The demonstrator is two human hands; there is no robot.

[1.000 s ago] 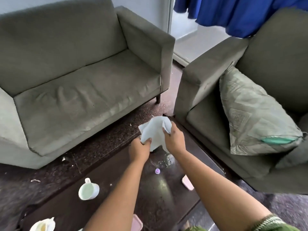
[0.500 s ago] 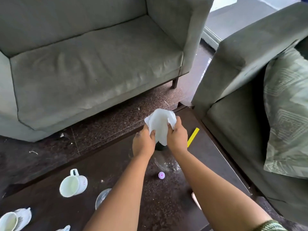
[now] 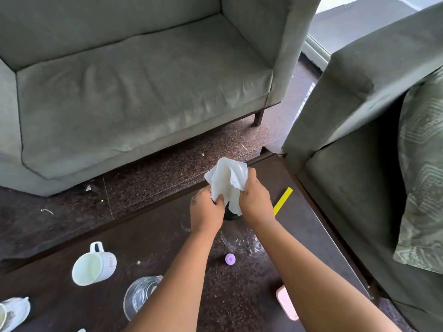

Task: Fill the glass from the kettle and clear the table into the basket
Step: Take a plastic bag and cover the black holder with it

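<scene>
Hands (image 3: 230,202) (fingers curled), gripping white cloth (image 3: 227,179)

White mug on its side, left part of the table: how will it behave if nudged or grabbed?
The white mug lies on its side on the bare table, so a nudge would likely roll it until the handle catches. It looks ceramic: probably rigid, breakable if dropped. The inside looks empty, so likely light; the handle offers the surest grip.

left hand (image 3: 206,213): knuckles up, fingers curled, pinching the lower edge of a white tissue (image 3: 227,182) | right hand (image 3: 256,200): close beside it, fingers curled round the tissue's right side | both forearms bare, stretched forward, converging at the hands
</scene>
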